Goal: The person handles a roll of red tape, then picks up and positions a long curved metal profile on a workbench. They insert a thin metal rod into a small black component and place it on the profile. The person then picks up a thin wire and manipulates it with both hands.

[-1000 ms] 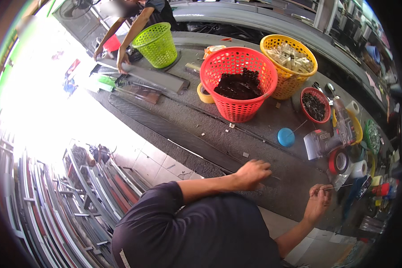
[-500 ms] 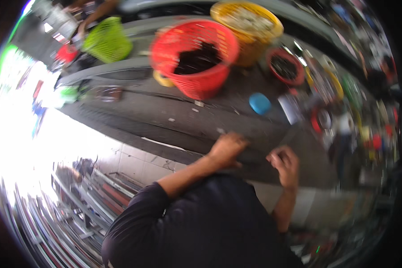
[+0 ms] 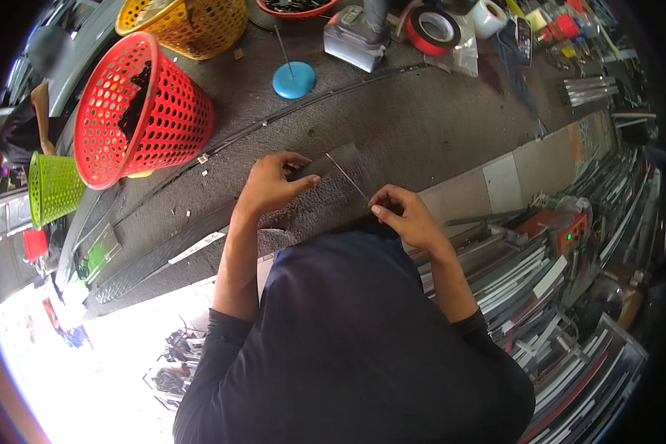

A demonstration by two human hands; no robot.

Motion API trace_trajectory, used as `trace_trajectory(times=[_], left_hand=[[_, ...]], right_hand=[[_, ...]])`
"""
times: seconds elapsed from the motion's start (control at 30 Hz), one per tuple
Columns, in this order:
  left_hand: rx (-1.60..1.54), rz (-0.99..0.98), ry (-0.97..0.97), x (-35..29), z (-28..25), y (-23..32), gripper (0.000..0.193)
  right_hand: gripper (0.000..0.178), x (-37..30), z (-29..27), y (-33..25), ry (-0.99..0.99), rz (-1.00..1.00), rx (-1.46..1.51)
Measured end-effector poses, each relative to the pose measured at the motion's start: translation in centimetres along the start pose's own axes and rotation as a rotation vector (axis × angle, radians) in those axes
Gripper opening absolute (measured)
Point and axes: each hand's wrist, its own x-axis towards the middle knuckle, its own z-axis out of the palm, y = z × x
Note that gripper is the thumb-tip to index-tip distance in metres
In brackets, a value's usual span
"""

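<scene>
My right hand (image 3: 408,214) pinches the lower end of a thin metal rod (image 3: 348,176) between thumb and fingertips. The rod slants up and left across a dark flat piece (image 3: 342,161) on the bench. Beside that piece, my left hand (image 3: 268,183) has its thumb and curled fingers apart, with a dark patch showing in the gap. I cannot make out whether it touches anything there. Farther off, a blue disc (image 3: 294,80) lies on the bench with a thin upright rod (image 3: 283,50) rising from it.
A red basket (image 3: 185,103) with black pieces stands at left, near a yellow basket (image 3: 200,29) and a green basket (image 3: 55,189). A grey tool base (image 3: 354,41) and red tape roll (image 3: 431,31) sit at the back. Another person (image 3: 26,129) is at far left.
The view has swung, so the baskets sit farther left and the bench looks nearer. The thin rod in my right hand now shows clearly; the earlier frame is blurred.
</scene>
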Motion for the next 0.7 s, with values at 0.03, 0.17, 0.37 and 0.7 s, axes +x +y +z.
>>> trace_trajectory(times=[0.03, 0.17, 0.37, 0.7], left_hand=[[0.001, -0.016, -0.043, 0.2, -0.4, 0.0, 0.063], [-0.005, -0.02, -0.109, 0.9, -1.0, 0.0, 0.066], [-0.033, -0.044, -0.177, 1.6, -1.4, -0.5, 0.067], [0.004, -0.04, -0.149, 1.5, -1.4, -0.1, 0.07]], right_hand=[[0.018, -0.3, 0.1, 0.2, 0.003, 0.007, 0.003], [0.019, -1.1, 0.3, 0.9, 0.037, -0.019, -0.001], [0.022, -1.4, 0.4, 1.3, 0.024, 0.007, -0.009], [0.025, -1.3, -0.2, 0.4, -0.034, 0.007, 0.001]])
